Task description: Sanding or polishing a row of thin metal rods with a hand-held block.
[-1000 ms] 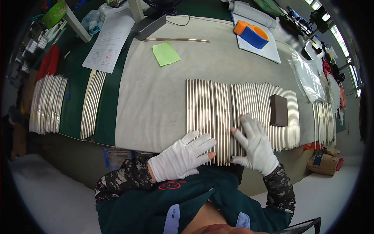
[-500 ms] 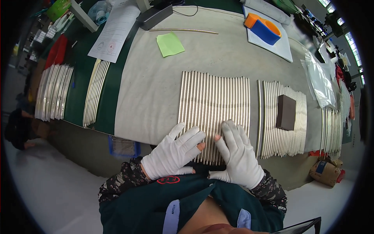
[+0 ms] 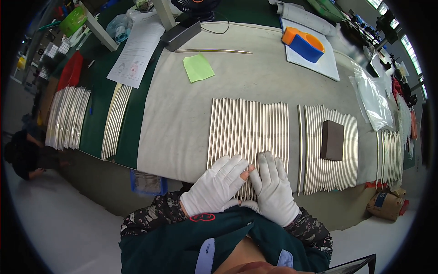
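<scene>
A row of slim, shiny metal rods [image 3: 248, 123] lies side by side on the grey cloth in front of me. My left hand [image 3: 215, 185], in a white glove with bare fingertips showing, rests flat over the near left part of the row. Beside it, my right hand [image 3: 274, 189], gloved likewise, lies flat on the near right part with fingers stretched forward. The thumbs and inner fingers almost meet, and neither hand grips anything. The rods' near ends are partly hidden beneath the gloves.
Right of the row are a single rod [image 3: 300, 150] and more rods [image 3: 314, 155] under a dark brown block [image 3: 332, 140]. Farther back lie another rod [image 3: 214, 50], a green paper note [image 3: 198, 68] and an orange-and-blue tape dispenser [image 3: 306, 45]. Bundled rods [image 3: 68, 118] sit at far left.
My left hand has slid right across the rods, closer to my right hand, its fingers now closer together. The whole view has shifted slightly, so the table appears lower.
</scene>
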Available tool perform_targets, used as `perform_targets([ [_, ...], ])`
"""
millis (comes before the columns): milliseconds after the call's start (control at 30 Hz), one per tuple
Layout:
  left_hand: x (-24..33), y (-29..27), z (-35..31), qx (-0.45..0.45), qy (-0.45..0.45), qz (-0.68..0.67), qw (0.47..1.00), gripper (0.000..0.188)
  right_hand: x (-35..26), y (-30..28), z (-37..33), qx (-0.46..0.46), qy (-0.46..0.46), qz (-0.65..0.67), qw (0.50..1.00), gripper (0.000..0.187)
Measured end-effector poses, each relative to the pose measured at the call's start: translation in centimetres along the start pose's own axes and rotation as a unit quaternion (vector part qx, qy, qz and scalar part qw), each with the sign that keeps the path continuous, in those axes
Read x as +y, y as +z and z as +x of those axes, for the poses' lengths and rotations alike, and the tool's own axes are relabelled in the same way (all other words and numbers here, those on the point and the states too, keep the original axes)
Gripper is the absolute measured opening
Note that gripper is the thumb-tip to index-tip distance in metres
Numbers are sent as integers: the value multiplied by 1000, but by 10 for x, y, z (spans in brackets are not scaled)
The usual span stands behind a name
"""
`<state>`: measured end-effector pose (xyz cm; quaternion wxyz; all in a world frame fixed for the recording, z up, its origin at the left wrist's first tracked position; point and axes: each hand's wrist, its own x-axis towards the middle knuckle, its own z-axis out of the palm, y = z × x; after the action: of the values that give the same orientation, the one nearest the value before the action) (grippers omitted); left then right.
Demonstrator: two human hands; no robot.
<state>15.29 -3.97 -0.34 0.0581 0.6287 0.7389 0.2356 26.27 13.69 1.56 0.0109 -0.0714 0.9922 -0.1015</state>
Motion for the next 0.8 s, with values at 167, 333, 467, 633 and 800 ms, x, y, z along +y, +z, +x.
perform_targets([
  [167,-8,-1,3,-13,1,8,1000,81,3,0,5,2,8,-8,1000,91],
  [333,-6,-1,-5,45,12,-13,999,79,0,-6,14,-2,-14,6,1000,90],
  [467,-11,-2,10,-9,42,-59,997,65,10,-1,1,29,-23,24,999,87],
  [633,-26,-43,-1,38,62,0,997,55,21,-6,10,47,-47,37,997,85],
  [800,-83,-102,4,49,-93,210,972,56,21,2,30,25,-24,-16,999,77],
])
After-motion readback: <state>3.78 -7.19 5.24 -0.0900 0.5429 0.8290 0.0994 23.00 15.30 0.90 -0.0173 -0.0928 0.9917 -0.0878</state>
